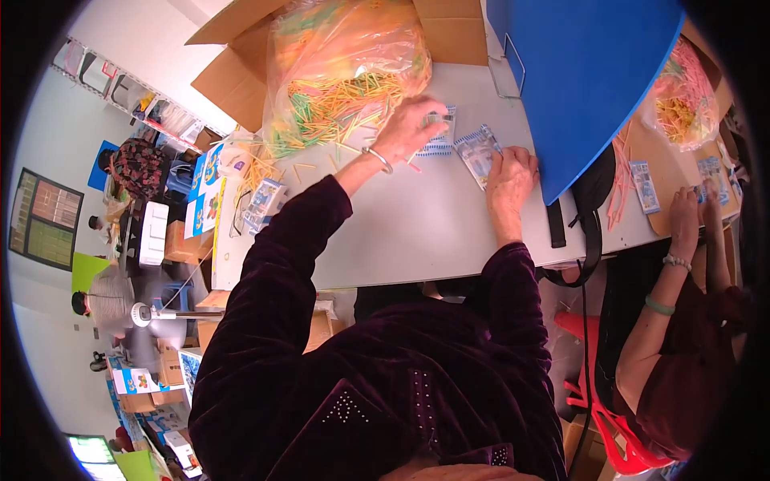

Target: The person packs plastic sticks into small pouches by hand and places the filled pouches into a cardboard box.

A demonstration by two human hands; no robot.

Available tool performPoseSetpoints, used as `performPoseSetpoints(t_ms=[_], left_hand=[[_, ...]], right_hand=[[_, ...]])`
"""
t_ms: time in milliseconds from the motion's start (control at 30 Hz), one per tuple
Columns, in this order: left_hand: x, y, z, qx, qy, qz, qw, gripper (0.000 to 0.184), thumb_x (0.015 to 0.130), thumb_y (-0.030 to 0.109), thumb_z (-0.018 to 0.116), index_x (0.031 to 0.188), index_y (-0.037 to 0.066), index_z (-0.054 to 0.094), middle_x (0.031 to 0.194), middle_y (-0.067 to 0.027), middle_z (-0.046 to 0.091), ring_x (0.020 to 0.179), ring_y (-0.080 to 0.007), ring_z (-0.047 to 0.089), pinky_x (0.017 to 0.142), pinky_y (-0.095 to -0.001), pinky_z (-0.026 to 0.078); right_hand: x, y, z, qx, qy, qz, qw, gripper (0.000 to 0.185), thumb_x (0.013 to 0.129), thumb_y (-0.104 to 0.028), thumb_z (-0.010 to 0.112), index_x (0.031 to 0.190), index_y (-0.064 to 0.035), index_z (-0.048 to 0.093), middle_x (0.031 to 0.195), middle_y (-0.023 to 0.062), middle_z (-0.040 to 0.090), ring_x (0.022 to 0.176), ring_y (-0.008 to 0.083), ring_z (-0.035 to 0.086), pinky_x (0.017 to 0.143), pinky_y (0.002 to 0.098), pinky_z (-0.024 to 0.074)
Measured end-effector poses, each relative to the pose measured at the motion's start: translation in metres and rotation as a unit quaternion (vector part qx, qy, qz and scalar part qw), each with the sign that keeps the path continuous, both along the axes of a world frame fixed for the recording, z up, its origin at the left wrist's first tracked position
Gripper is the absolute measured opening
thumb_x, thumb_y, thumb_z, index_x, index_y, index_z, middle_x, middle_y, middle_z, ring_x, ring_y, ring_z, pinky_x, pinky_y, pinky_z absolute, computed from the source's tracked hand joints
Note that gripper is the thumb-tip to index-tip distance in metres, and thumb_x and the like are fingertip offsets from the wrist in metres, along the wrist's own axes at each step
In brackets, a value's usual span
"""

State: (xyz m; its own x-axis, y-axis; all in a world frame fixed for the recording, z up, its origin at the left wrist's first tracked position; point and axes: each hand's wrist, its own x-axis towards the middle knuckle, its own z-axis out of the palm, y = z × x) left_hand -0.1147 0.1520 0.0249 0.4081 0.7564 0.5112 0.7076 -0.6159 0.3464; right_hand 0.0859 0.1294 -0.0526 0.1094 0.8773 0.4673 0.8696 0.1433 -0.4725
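My left hand [411,131] is over the table at the edge of a blue-and-white packet stack [439,136], fingers bent together; what they hold, if anything, is too small to make out. My right hand [511,183] lies on the table with its fingertips on the lower right edge of another blue-and-white printed packet [478,154], pinching or pressing it. Left of my left hand, many thin yellow, orange and green sticks [345,104] spill from a large clear plastic bag [345,40]. A few loose sticks lie near my left wrist.
An open cardboard box [233,84] surrounds the bag. A blue divider [585,72] stands at the right. Beyond it a co-worker's hands [686,212] are at packets. More packets [263,204] and sticks lie at the table's left. A black strap [592,232] hangs over the front edge.
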Motion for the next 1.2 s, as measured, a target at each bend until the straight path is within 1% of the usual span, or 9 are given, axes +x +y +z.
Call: performPoseSetpoints(t_ms=[100,233,300,333,400,467,667,933,1200], left_hand=[[0.014,-0.033,0.005,-0.192,-0.129,0.052,0.971,0.026,0.083,0.021,0.063,0.100,0.003,0.059,0.103,-0.0075,0.060,0.088,-0.0149,0.057,0.071,-0.0277,0.049],[0.025,-0.061,0.022,-0.232,-0.266,0.046,0.934,0.024,0.084,0.021,0.062,0.101,0.004,0.060,0.103,-0.0055,0.060,0.087,-0.0130,0.057,0.070,-0.0257,0.050],[0.018,-0.069,0.028,-0.371,-0.338,0.014,0.865,0.025,0.083,0.023,0.064,0.094,0.002,0.061,0.090,-0.0023,0.059,0.083,-0.0111,0.056,0.069,-0.0263,0.046],[0.015,-0.072,0.027,-0.369,-0.342,0.016,0.864,0.025,0.083,0.023,0.064,0.094,0.002,0.061,0.090,-0.0023,0.059,0.083,-0.0111,0.056,0.069,-0.0263,0.046],[0.008,-0.079,0.022,-0.330,-0.327,-0.049,0.884,0.020,0.085,0.013,0.060,0.102,0.004,0.061,0.094,-0.0023,0.061,0.087,-0.0093,0.055,0.072,-0.0242,0.046],[-0.004,-0.085,0.018,-0.300,-0.263,-0.023,0.917,0.019,0.085,0.011,0.060,0.102,0.003,0.061,0.092,-0.0021,0.060,0.085,-0.0088,0.055,0.072,-0.0241,0.045],[-0.022,-0.113,0.021,-0.283,-0.148,0.036,0.947,0.016,0.083,0.010,0.061,0.095,0.000,0.061,0.082,-0.0042,0.061,0.077,-0.0081,0.055,0.068,-0.0237,0.045],[-0.047,-0.120,0.002,-0.201,-0.086,0.046,0.975,0.014,0.081,0.011,0.061,0.091,0.000,0.060,0.073,-0.0133,0.062,0.063,-0.0217,0.060,0.060,-0.0286,0.047],[-0.054,-0.110,0.005,-0.199,-0.031,0.035,0.979,0.014,0.081,0.010,0.060,0.089,-0.001,0.059,0.071,-0.0158,0.059,0.062,-0.0252,0.059,0.058,-0.0313,0.045]], right_hand=[[0.004,-0.010,0.012,0.089,0.080,0.017,0.993,0.018,0.078,-0.021,0.063,0.091,-0.0085,0.065,0.099,0.0048,0.058,0.095,0.0261,0.049,0.081,0.0412,0.0376],[-0.002,-0.026,0.036,0.141,0.170,0.172,0.960,0.022,0.075,-0.014,0.066,0.094,-0.0032,0.064,0.097,0.0081,0.060,0.088,0.0282,0.053,0.079,0.0388,0.0401],[-0.007,-0.033,0.044,0.133,0.190,0.228,0.946,0.024,0.074,-0.013,0.068,0.095,-0.0013,0.063,0.095,0.0096,0.061,0.085,0.0295,0.055,0.077,0.0380,0.0418],[-0.010,-0.035,0.047,0.129,0.191,0.262,0.937,0.026,0.074,-0.012,0.068,0.096,0.0001,0.062,0.091,0.0101,0.061,0.080,0.0275,0.057,0.073,0.0358,0.0435],[-0.015,-0.044,0.055,0.126,0.191,0.300,0.926,0.028,0.074,-0.011,0.069,0.097,0.0016,0.061,0.087,0.0106,0.061,0.075,0.0256,0.058,0.069,0.0335,0.0452],[-0.020,-0.054,0.064,-0.041,0.322,0.304,0.896,0.029,0.073,-0.008,0.069,0.098,0.0023,0.059,0.076,0.0076,0.058,0.063,0.0164,0.053,0.059,0.0273,0.0433],[-0.032,-0.057,0.062,-0.214,0.313,0.395,0.837,0.016,0.077,-0.008,0.065,0.087,0.0034,0.061,0.064,0.0017,0.052,0.058,0.0076,0.043,0.053,0.0235,0.0357],[-0.059,-0.061,0.034,-0.235,0.358,0.430,0.795,0.011,0.081,-0.007,0.061,0.085,0.0036,0.063,0.061,0.0005,0.052,0.058,0.0063,0.043,0.052,0.0235,0.0356],[-0.060,-0.062,0.034,-0.231,0.364,0.443,0.786,0.014,0.084,-0.009,0.060,0.081,0.0050,0.061,0.059,-0.0012,0.049,0.057,0.0051,0.040,0.051,0.0236,0.0351]])
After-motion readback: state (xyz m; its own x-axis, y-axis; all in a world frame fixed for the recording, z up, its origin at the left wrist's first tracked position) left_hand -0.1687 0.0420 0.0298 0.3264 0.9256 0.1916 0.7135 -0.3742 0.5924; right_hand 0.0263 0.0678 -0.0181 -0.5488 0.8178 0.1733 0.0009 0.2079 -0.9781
